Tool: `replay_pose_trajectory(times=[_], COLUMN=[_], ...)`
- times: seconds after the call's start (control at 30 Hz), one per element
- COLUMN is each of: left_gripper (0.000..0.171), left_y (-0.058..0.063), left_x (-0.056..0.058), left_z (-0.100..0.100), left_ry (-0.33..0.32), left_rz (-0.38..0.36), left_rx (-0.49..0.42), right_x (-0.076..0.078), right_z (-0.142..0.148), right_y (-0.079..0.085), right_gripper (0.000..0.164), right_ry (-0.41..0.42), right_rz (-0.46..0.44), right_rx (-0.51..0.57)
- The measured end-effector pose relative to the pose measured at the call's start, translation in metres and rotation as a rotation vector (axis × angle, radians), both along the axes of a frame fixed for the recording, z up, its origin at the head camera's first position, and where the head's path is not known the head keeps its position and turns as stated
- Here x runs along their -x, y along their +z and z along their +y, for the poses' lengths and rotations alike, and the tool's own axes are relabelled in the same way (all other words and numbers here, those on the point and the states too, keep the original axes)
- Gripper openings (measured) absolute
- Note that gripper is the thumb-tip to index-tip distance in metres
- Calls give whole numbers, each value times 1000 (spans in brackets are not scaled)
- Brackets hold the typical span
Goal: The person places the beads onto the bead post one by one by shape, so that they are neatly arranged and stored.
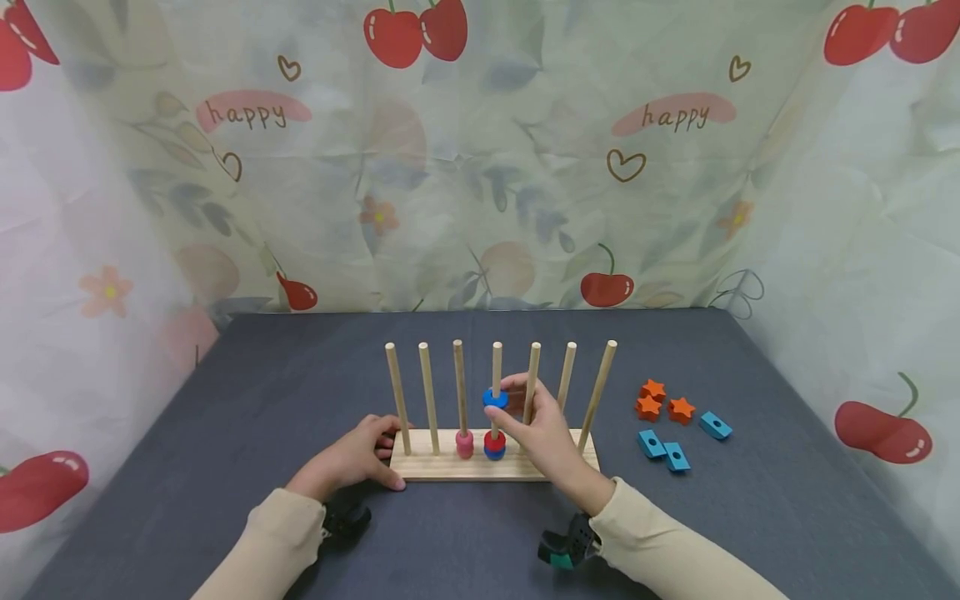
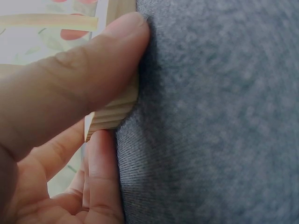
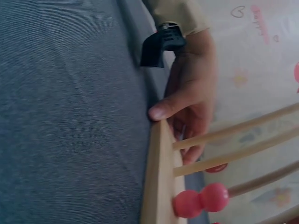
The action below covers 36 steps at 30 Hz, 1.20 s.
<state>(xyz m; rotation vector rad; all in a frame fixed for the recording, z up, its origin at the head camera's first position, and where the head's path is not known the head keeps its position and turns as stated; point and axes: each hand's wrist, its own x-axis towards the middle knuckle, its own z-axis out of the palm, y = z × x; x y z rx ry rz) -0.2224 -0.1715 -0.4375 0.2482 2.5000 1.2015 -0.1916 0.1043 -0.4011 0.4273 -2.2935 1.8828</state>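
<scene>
A wooden peg board with several upright pegs stands on the table. My left hand grips its left end, the thumb at the front edge and fingers against the end. With thumb and fingers, my right hand pinches a blue ring, which sits around the fourth peg from the left, partway up. Below it on that peg are a red ring and a blue one at the base. Two stacked pink beads sit at the foot of the third peg.
Right of the board lie several orange star pieces and blue rectangular blocks with holes. Dark grey cloth covers the table. A patterned curtain hangs behind and at both sides.
</scene>
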Motion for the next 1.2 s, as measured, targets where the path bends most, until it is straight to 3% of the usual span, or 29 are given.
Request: replay_pose_trajectory(times=[0.57,1.2], left_gripper=[73,74], left_y=[4,8], left_x=[-3,-6], left_z=[1,2], left_ry=[-5,-14], left_rz=[-2,1], left_rx=[3,-11], right_x=[0,2], right_z=[2,4], right_y=[-31,-42], right_gripper=[28,32], right_ry=[36,109], right_rz=[-115,-175], right_rx=[9,8])
